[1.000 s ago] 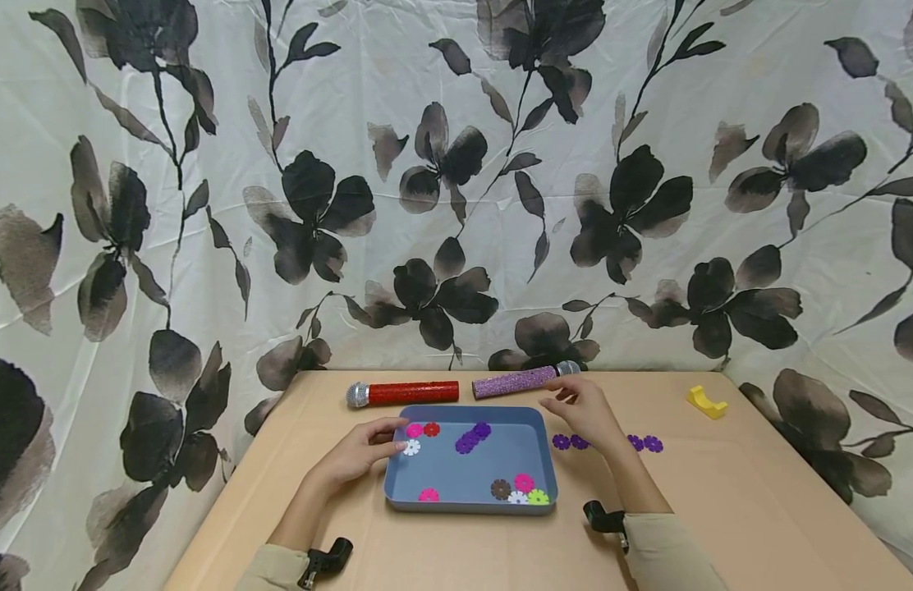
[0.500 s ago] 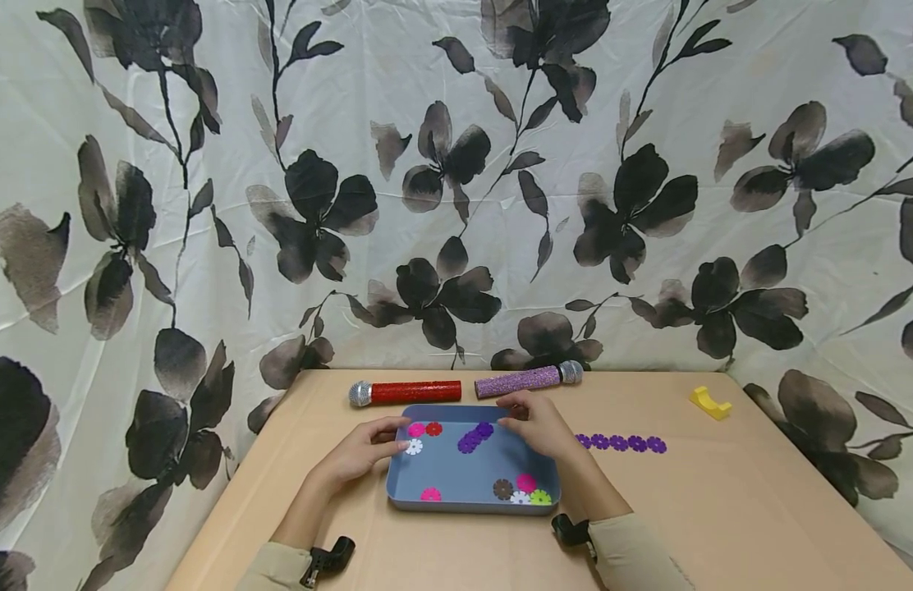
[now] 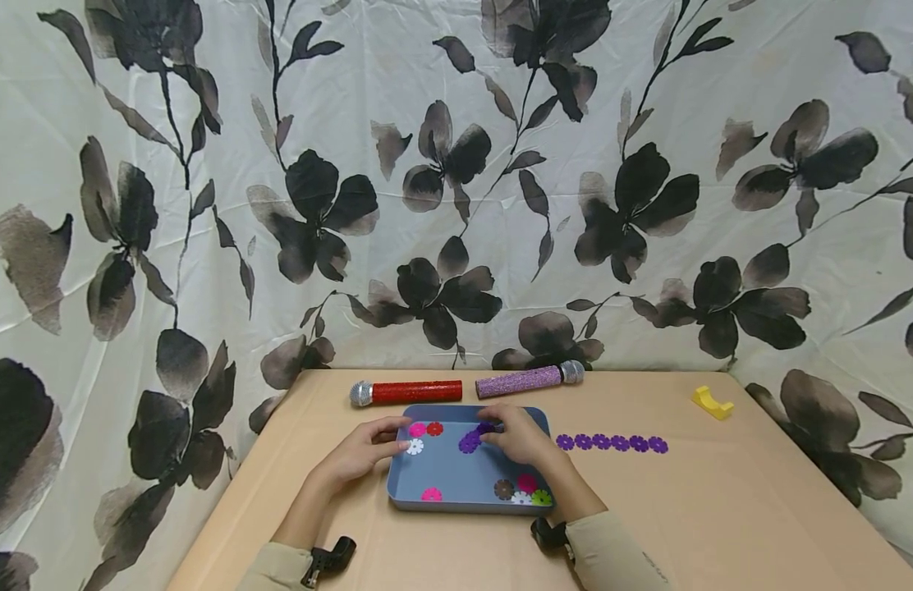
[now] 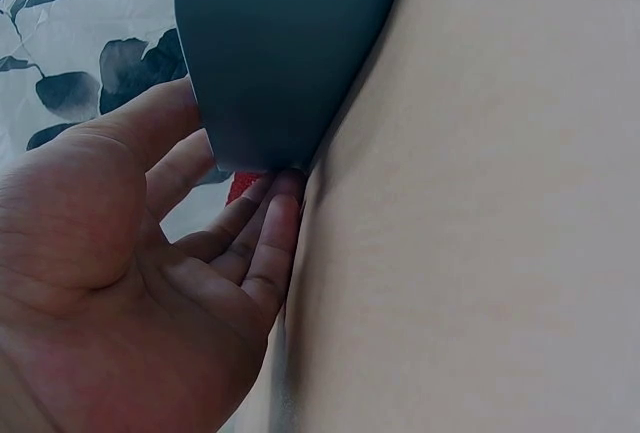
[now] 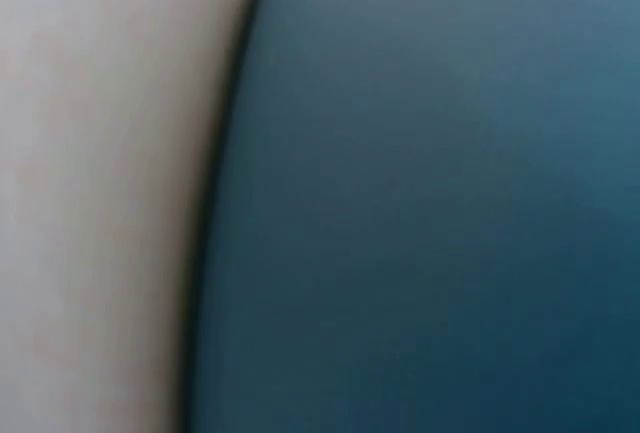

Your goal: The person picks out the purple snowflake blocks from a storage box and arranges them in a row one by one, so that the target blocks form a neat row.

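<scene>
The purple flower discs [image 3: 473,439] lay as a short chain inside the blue tray [image 3: 456,480], at about 12 o'clock of its floor, the chain's long axis running from 7 o'clock up to 1 o'clock. No writing or label could be read on any item. The right hand [image 3: 517,437] reached in over the tray's 2 o'clock corner, palm down, fingers bent, fingertips [image 3: 489,430] at the chain's upper end — whether they pinched a disc could not be told. The left hand [image 3: 360,454] rested at the tray's 9 o'clock wall, thumb along the rim; the left wrist view showed its fingers [image 4: 262,243] nearly straight against the tray's outer wall [image 4: 280,63]. The right wrist view showed only blurred tray surface and table.

Other discs lay in the tray: pink [image 3: 417,429], red [image 3: 434,428] and white [image 3: 415,446] at 10 o'clock, one pink disc [image 3: 430,494] at 7 o'clock, and a mixed cluster [image 3: 523,490] at 5 o'clock. At 3 o'clock of the tray, a row of purple discs [image 3: 612,443] lay on the table [image 3: 722,509]. Beyond the tray, at 12 o'clock, lay a red microphone [image 3: 406,391] and a purple microphone [image 3: 529,380], both lengthwise left to right — a yellow block [image 3: 712,401] sat at 2 o'clock.
</scene>
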### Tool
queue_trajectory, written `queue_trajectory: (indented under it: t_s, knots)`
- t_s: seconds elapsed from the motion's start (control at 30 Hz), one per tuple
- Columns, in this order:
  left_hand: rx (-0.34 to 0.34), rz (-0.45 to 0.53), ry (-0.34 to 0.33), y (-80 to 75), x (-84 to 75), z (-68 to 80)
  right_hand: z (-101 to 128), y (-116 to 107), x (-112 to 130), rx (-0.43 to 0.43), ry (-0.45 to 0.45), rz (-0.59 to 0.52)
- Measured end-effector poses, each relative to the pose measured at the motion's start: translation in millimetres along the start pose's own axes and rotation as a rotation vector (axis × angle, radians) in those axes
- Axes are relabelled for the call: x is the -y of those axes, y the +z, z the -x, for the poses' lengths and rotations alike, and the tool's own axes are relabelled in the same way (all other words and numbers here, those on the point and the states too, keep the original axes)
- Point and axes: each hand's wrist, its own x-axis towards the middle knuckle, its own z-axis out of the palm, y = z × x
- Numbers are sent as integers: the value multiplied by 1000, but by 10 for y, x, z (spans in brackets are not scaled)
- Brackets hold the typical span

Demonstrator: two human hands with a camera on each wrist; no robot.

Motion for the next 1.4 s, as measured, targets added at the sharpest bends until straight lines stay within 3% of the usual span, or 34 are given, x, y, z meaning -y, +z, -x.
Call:
queue_trajectory:
  t_s: [0.2, 1.4]
  knots:
    - [-1, 11, 5, 2, -13, -2, 26, 23, -34, 57, 12, 94]
    - [-1, 5, -1, 8, -19, 10, 97, -20, -55, 65, 17, 54]
